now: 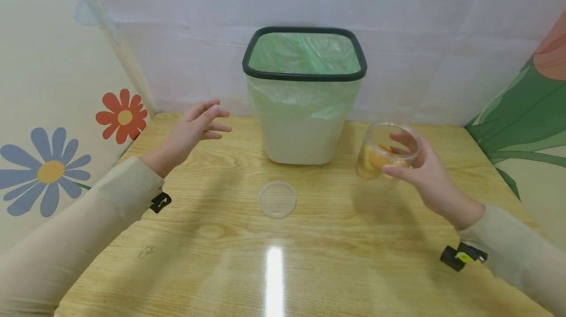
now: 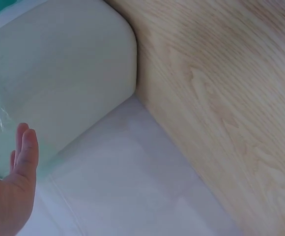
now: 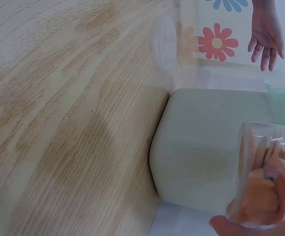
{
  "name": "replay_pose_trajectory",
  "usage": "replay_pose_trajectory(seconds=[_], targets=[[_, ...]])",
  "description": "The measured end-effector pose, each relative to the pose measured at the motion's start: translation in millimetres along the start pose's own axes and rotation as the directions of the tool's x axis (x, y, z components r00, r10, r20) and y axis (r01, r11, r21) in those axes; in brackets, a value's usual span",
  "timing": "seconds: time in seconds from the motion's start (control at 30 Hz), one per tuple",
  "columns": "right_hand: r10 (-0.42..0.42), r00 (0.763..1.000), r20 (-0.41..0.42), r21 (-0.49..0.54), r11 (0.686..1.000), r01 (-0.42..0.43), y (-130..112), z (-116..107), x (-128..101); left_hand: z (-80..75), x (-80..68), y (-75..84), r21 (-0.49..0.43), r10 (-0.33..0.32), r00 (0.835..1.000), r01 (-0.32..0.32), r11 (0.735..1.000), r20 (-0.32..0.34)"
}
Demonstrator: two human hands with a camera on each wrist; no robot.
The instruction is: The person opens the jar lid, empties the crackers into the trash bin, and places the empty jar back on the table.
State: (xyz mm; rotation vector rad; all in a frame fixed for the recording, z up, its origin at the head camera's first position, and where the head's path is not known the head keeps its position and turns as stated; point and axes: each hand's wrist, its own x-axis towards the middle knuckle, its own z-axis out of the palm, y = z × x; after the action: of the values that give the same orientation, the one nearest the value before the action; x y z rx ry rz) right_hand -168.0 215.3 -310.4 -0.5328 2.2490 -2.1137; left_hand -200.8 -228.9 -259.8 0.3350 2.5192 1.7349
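My right hand (image 1: 426,172) grips a clear round jar (image 1: 368,162), thumb on the near side and fingers around the far side. The jar's top is uncovered and leans a little in the head view. Inside sit rounded orange pieces (image 3: 258,201), partly blurred by the clear wall. My left hand (image 1: 194,128) is held out over the table's far left with its fingers spread and nothing in them. Between the hands stands a pale bin (image 1: 300,135) with a dark rim and a green liner bag (image 1: 305,54). A clear round lid (image 1: 277,200) lies flat in front of the bin.
The wood-grain table (image 1: 212,258) runs up to a white sheet-covered wall (image 1: 185,61) behind the bin. Panels painted with flowers (image 1: 50,172) close off the left and right sides. Dark wrist mounts (image 1: 160,202) hang from both sleeves.
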Motion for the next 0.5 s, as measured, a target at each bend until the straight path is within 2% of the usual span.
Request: replay_pose_trajectory(seconds=[0.33, 0.5], targets=[[-0.013, 1.0, -0.021, 0.013, 1.0, 0.014, -2.9, -1.0, 2.3, 0.2, 11.1, 8.5, -0.082, -0.025, 1.0, 0.023, 0.996, -0.013], [-0.02, 1.0, -0.023, 0.022, 1.0, 0.02, -4.5, -1.5, 3.7, 0.8, 14.2, 9.6, -0.088, -0.024, 1.0, 0.022, 0.996, -0.012]])
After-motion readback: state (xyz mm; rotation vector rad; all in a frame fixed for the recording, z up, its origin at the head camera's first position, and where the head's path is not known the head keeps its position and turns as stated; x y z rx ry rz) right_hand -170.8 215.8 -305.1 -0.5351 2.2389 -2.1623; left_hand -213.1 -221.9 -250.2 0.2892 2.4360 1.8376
